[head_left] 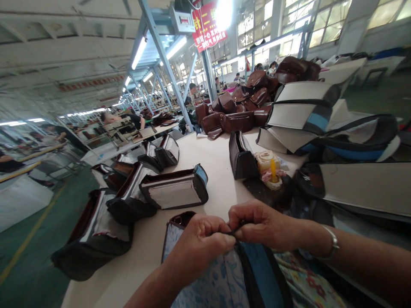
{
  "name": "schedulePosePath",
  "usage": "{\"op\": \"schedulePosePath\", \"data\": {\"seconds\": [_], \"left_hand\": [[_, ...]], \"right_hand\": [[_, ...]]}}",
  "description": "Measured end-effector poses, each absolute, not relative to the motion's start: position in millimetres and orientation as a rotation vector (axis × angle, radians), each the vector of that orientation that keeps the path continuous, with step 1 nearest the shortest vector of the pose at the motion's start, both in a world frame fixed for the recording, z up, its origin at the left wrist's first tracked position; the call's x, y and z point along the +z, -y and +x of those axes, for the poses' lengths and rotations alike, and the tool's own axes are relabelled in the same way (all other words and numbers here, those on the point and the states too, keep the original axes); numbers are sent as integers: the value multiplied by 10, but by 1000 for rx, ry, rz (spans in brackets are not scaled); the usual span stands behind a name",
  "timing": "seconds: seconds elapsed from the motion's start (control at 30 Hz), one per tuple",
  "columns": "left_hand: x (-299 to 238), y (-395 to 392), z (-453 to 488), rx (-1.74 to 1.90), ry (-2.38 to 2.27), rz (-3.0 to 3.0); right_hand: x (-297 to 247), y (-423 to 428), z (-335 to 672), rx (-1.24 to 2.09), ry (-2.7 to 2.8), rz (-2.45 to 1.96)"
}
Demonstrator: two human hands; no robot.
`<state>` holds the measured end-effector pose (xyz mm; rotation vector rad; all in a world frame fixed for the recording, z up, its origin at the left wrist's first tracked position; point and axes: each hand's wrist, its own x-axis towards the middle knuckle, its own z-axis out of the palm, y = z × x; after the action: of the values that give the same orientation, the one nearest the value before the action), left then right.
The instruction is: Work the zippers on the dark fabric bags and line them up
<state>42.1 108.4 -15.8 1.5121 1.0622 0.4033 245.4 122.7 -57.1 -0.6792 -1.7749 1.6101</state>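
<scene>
A bag panel [212, 278] with pale blue patterned lining and black and blue trim lies at the near edge of the white table [208, 158]. My left hand [199, 244] is closed in a pinch on its black top edge. My right hand [260, 224], a silver bracelet on the wrist, is closed on the same edge right beside it, fingertips touching the left hand's. What is between the fingertips is too small to make out beyond the black trim.
Several unfinished black bag shells [175, 190] lie along the table's left side. A yellow candle [272, 173] stands mid-table next to an upright black bag shell [240, 158]. Flat white-and-blue panels [305, 111] are stacked right, brown bags [237, 111] behind. Other workers sit at far benches.
</scene>
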Motion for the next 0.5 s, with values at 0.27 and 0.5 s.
{"op": "schedulePosePath", "data": {"seconds": [0.27, 0.5], "left_hand": [[-137, -1095, 447, 357, -1112, 1678], [-110, -1081, 465, 321, -1168, 1795]], "right_hand": [[-630, -1222, 2506, 1637, 1723, -693], [-455, -1188, 2566, 1238, 1979, -778]]}}
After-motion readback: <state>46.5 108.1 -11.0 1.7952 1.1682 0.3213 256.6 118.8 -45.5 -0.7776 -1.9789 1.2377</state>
